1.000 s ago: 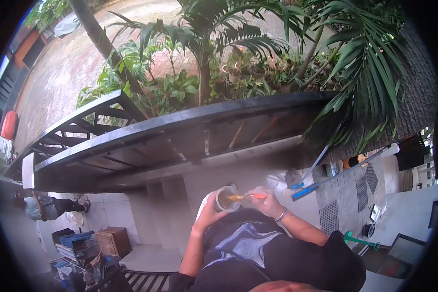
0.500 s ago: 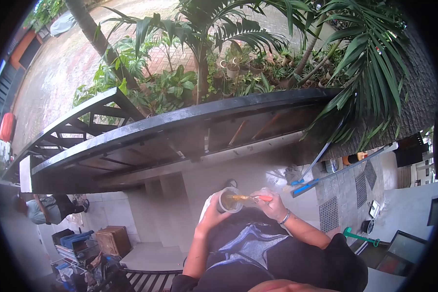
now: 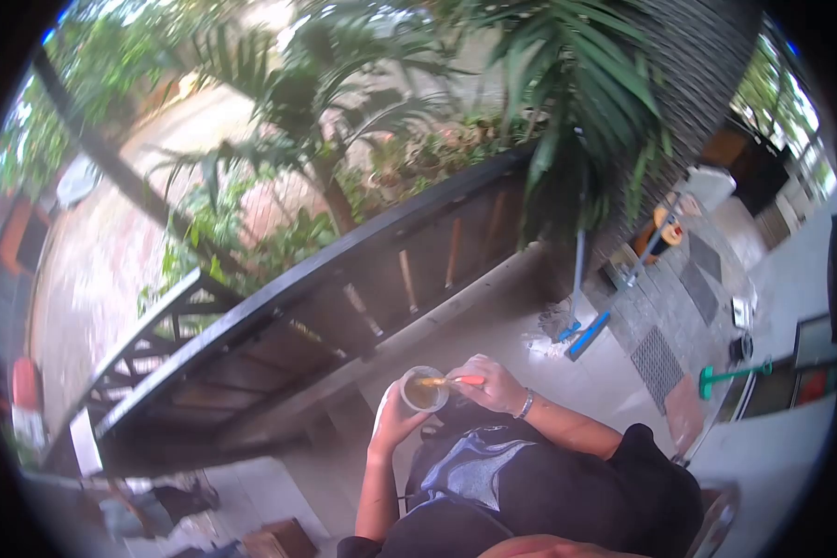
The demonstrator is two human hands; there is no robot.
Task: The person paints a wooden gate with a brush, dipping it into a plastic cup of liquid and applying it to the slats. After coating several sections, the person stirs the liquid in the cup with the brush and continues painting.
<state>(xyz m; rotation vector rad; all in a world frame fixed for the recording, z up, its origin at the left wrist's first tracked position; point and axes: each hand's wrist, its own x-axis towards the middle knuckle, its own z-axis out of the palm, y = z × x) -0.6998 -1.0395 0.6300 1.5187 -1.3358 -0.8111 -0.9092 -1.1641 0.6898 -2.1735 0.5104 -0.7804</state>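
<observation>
Near the middle of the view, my left hand [image 3: 393, 417] is wrapped round a clear container [image 3: 425, 391] with something brownish inside. My right hand [image 3: 498, 383] is closed on the orange-red handle of a brush [image 3: 470, 379]. The brush's light tip points left, over the container's open mouth. Both hands are held close together in front of the dark shirt. A bracelet [image 3: 527, 403] circles my right wrist. What exactly is in the container is too blurred to tell.
A dark-topped railing [image 3: 344, 260] runs diagonally ahead, with palms [image 3: 335, 186] behind it. A blue squeegee [image 3: 589, 335] and a green tool [image 3: 735, 374] are at the right. A brown box [image 3: 284, 541] and a blurred person [image 3: 135, 511] are at the lower left.
The view has turned, so the railing looks steeper and the person and box sit lower. Both hands appear slightly further left, with the container and brush still held.
</observation>
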